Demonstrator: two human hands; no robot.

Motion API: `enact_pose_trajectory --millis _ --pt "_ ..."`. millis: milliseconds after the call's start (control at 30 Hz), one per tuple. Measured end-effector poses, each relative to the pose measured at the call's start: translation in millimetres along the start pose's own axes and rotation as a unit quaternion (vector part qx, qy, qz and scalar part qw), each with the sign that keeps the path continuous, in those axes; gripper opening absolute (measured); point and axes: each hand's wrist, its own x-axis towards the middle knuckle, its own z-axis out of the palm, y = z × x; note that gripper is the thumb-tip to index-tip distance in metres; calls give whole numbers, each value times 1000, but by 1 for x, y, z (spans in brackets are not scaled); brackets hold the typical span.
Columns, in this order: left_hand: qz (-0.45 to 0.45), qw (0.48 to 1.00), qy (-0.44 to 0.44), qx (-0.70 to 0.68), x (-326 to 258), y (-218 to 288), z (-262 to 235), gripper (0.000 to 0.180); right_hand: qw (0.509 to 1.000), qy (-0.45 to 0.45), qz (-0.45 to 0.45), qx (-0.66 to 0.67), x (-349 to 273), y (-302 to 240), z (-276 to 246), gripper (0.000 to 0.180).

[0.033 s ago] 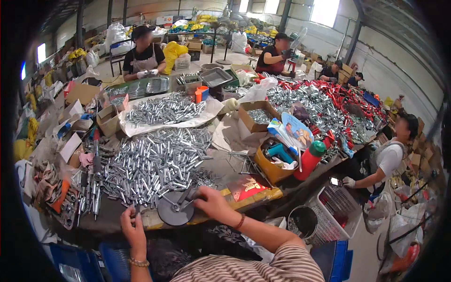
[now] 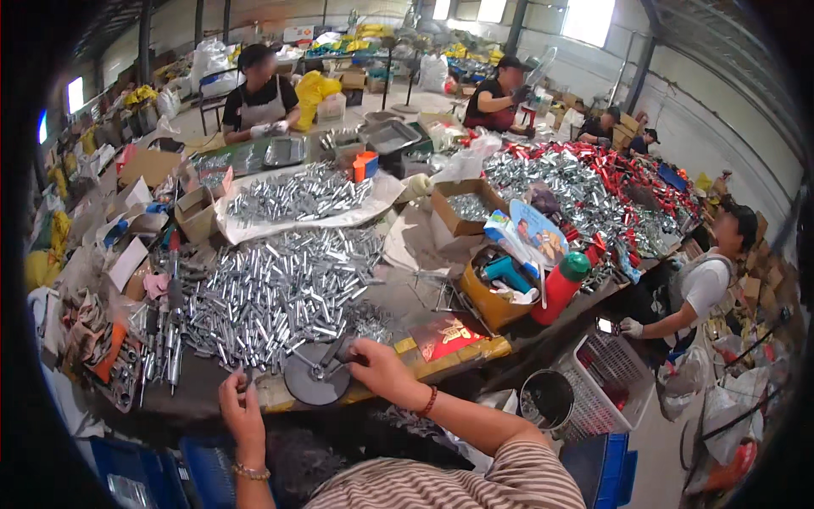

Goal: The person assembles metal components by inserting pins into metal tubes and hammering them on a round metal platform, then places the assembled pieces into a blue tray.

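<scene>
My left hand [image 2: 242,409] is at the table's front edge, by the near rim of a large heap of silver metal sleeves [image 2: 275,293]. Its thumb and fingers close around something small and greyish, too small to name. To the right, my right hand [image 2: 383,373] is pinched at the edge of a round dark grey disc [image 2: 315,388]. What its fingertips hold, if anything, is hidden. A few thin metal pieces [image 2: 316,369] lie on the disc, with a dark grey block beside my right fingertips.
A yellow box [image 2: 496,310] of tools and a red bottle with a green cap [image 2: 561,288] stand to the right. Metal tools [image 2: 173,356] lie left of the heap. A white plastic basket [image 2: 612,386] sits below the table's right side. Co-workers sit beyond the heaps and at the right.
My right hand has shifted slightly left and down at the disc. My left hand is nearly in the same place.
</scene>
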Motion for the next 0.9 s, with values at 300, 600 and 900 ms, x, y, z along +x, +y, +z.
enact_pose_trajectory --millis 300,600,900 --pt "26 997 -66 24 18 41 10 16 976 -18 -64 -209 -10 -12 -18 8" --pt "126 978 -118 120 42 54 30 18 958 -50 -22 -281 -22 -34 13 13" --pt "143 961 -121 202 61 51 53 22 961 -26 -26 -274 -26 -41 23 16"
